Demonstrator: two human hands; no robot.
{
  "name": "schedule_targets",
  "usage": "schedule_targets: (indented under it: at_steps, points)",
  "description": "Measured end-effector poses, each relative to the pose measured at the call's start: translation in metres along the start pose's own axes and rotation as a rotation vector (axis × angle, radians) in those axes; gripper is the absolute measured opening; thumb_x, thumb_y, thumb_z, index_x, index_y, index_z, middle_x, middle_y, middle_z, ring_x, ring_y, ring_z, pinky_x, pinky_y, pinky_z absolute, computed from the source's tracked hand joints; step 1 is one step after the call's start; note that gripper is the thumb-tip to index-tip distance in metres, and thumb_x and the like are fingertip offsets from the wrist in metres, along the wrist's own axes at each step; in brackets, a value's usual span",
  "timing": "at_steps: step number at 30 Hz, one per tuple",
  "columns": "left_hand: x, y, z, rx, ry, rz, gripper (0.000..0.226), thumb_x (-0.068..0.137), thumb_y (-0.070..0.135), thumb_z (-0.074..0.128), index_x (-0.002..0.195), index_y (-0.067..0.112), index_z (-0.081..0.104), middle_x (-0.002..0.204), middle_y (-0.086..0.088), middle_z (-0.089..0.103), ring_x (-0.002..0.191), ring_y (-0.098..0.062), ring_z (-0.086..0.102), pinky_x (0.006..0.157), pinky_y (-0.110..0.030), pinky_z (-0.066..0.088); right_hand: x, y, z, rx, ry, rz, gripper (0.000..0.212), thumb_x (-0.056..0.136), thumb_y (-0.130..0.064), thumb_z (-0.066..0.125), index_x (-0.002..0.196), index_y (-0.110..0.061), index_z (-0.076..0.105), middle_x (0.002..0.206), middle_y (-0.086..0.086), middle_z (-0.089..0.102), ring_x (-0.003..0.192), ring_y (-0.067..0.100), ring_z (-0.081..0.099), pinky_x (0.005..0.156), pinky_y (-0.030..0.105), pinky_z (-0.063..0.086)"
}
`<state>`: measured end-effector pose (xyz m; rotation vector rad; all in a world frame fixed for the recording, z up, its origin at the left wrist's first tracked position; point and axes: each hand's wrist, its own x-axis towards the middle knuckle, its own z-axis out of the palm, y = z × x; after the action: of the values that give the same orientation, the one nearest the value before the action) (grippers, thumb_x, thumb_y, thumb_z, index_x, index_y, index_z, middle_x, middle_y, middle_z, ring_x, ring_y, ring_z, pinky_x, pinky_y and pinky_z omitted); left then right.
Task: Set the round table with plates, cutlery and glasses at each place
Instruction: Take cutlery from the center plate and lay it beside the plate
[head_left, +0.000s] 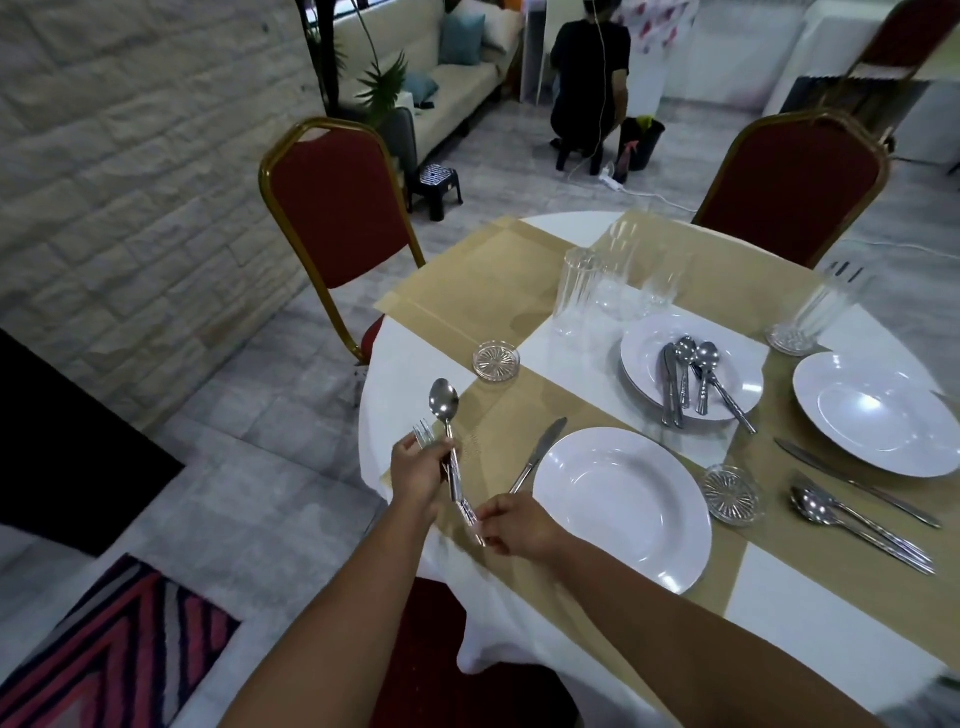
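Observation:
My left hand (415, 475) grips a spoon (444, 402) and a fork (423, 432) by their handles, above the left edge of the near gold placemat (498, 410). My right hand (514, 525) pinches the lower end of those handles. A knife (537, 454) lies just left of the near white plate (621, 506). A second plate (691, 374) in the middle of the table holds several pieces of cutlery (685, 382). A third plate (878, 410) at the right has a knife (852, 480), a spoon and a fork (862, 530) laid beside it.
Several clear glasses (608, 286) stand grouped at the table's centre and one glass (810, 322) at the right. Glass coasters (496, 361) (732, 493) lie on the mats. Two red chairs (337, 213) (789, 182) stand at the far side. A person (589, 83) crouches on the floor beyond.

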<state>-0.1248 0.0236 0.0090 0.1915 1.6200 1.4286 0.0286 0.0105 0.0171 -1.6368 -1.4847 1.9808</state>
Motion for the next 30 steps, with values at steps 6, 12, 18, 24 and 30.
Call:
schedule_targets:
  at_steps: [6,12,18,24,30]
  points:
    - [0.017,0.023,-0.007,0.009,0.056,0.039,0.054,0.081,0.009,0.071,0.13,0.011,0.048,0.096,-0.013,0.067,0.088,-0.026,0.067,0.089,-0.04,0.054,0.002,0.013,-0.003,-0.13,0.034,0.036,0.025,0.084,0.003,0.063,0.069,-0.016,0.056,0.059,0.001,0.053,0.05,0.011,0.047,0.047,0.021,0.042]
    - [0.018,0.02,-0.009,0.041,0.116,0.057,0.046,0.08,0.012,0.071,0.122,0.015,0.055,0.107,-0.01,0.067,0.094,-0.023,0.066,0.089,-0.036,0.052,0.006,0.013,-0.002,-0.163,0.043,0.007,0.025,0.085,0.004,0.059,0.076,-0.019,0.055,0.065,0.0,0.054,0.048,0.008,0.045,0.044,0.018,0.039]
    - [0.025,0.023,-0.013,0.049,0.129,0.043,0.046,0.081,0.011,0.071,0.125,0.012,0.056,0.115,-0.009,0.063,0.1,-0.021,0.062,0.096,-0.035,0.05,0.009,0.013,0.003,-0.195,0.03,-0.012,0.036,0.086,0.006,0.051,0.113,-0.017,0.063,0.068,-0.006,0.053,0.054,0.005,0.048,0.047,0.014,0.039]
    - [0.028,0.011,-0.015,0.127,0.05,-0.013,0.03,0.08,0.008,0.073,0.109,0.012,0.067,0.107,-0.011,0.069,0.097,-0.023,0.067,0.095,-0.037,0.052,0.018,-0.008,0.006,-0.026,0.173,0.045,0.019,0.076,0.005,0.051,0.07,-0.013,0.049,0.059,0.007,0.057,0.059,0.024,0.056,0.062,0.036,0.048]
    - [0.034,0.005,-0.007,0.293,-0.091,0.006,0.018,0.079,0.005,0.072,0.091,0.019,0.073,0.101,-0.008,0.073,0.096,-0.023,0.068,0.097,-0.04,0.052,0.031,-0.027,0.006,0.138,0.232,0.032,0.023,0.083,-0.002,0.05,0.061,-0.009,0.052,0.055,0.01,0.061,0.048,0.024,0.059,0.054,0.031,0.048]
